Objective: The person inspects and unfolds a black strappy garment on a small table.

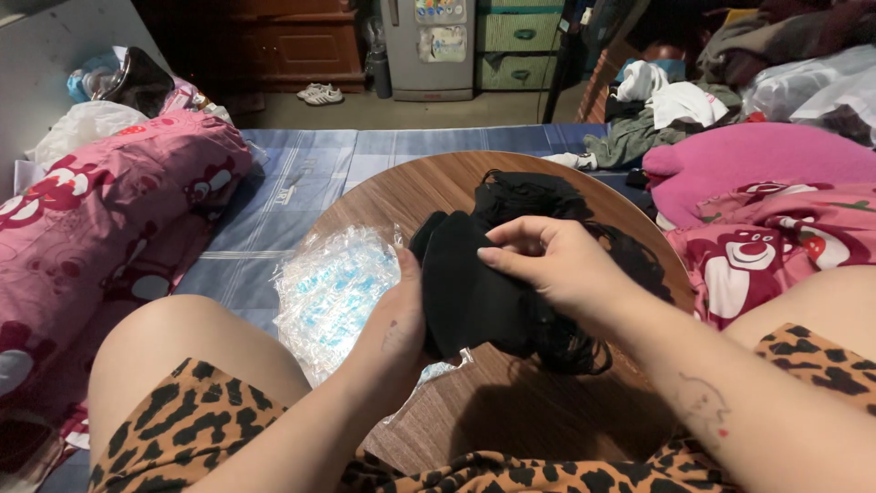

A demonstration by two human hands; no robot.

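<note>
Two bare hands are seen over a round wooden table. One stack of black fabric masks is clamped from the side by the left hand and pinched on top by the right hand; the exact count is hidden. Tangled black ear loops trail beneath. One crinkled clear plastic bag lies just left, and one pink patterned pillow farther out.
</note>
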